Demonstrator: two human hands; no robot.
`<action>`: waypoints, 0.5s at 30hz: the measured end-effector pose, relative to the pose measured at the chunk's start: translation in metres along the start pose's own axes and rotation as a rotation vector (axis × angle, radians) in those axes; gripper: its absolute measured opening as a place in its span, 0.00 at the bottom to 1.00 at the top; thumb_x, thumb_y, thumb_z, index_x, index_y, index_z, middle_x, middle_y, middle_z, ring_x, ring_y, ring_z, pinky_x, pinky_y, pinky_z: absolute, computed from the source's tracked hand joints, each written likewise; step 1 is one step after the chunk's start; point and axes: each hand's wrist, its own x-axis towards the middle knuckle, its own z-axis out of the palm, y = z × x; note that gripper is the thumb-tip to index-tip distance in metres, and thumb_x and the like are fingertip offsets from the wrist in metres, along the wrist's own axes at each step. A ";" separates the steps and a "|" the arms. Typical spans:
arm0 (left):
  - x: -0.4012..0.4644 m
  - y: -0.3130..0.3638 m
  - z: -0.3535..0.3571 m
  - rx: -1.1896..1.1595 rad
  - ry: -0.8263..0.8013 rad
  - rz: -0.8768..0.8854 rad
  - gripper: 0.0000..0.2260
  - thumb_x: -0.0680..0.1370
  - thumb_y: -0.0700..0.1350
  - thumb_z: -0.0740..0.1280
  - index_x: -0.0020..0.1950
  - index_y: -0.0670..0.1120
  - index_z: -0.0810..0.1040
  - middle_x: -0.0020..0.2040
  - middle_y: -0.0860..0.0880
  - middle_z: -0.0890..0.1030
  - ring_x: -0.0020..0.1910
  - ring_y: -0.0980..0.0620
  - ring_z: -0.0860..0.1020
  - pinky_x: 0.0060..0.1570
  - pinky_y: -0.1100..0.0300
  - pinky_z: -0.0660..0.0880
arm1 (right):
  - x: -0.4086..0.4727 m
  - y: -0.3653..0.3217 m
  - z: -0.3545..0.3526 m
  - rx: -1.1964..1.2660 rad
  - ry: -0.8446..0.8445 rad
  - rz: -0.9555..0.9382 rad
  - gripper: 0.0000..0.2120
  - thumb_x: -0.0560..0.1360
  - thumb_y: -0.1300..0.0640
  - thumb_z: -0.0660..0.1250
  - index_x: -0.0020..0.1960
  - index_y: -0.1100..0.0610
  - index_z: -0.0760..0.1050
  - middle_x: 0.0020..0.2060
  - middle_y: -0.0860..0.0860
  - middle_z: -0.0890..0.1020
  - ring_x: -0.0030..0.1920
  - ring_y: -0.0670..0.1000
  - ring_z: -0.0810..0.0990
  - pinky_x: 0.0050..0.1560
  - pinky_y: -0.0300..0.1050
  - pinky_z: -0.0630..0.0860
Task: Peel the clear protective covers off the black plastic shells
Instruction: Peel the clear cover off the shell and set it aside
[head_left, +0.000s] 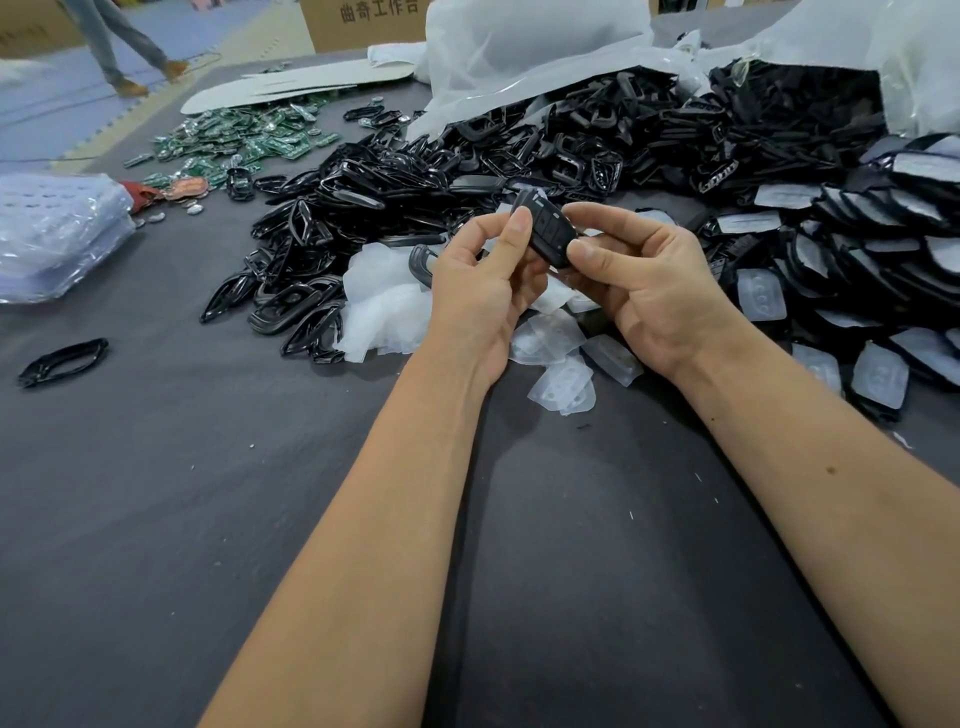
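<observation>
Shell (546, 234): we pinched the black key-fob shell between left hand (480, 291) and right hand (636, 283) above the bench (156, 467).

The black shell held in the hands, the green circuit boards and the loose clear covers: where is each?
black shell (548, 228), head view, on its buttoned face between both hands.
green circuit boards (244, 143), head view, middle of the heap, far left.
clear covers (563, 382), head view, on one lying below the hands.
</observation>
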 end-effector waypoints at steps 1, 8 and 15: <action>0.000 0.000 -0.001 0.007 -0.004 -0.001 0.05 0.83 0.42 0.68 0.48 0.44 0.78 0.39 0.47 0.79 0.34 0.54 0.76 0.35 0.64 0.76 | 0.000 0.000 0.000 0.002 -0.010 -0.008 0.18 0.68 0.65 0.75 0.57 0.60 0.83 0.36 0.51 0.86 0.43 0.51 0.86 0.59 0.49 0.81; 0.000 0.002 -0.004 -0.032 -0.027 0.008 0.05 0.84 0.39 0.66 0.48 0.41 0.78 0.38 0.46 0.75 0.31 0.56 0.70 0.31 0.66 0.68 | 0.003 -0.004 -0.002 0.046 -0.035 0.118 0.13 0.76 0.60 0.71 0.59 0.62 0.83 0.46 0.55 0.88 0.47 0.50 0.86 0.49 0.41 0.82; 0.003 0.000 -0.004 0.056 -0.054 0.005 0.05 0.83 0.39 0.67 0.50 0.40 0.81 0.38 0.46 0.76 0.31 0.56 0.70 0.31 0.66 0.68 | 0.003 -0.004 -0.002 0.084 0.031 0.122 0.16 0.69 0.62 0.74 0.57 0.62 0.83 0.47 0.56 0.88 0.45 0.50 0.86 0.47 0.41 0.82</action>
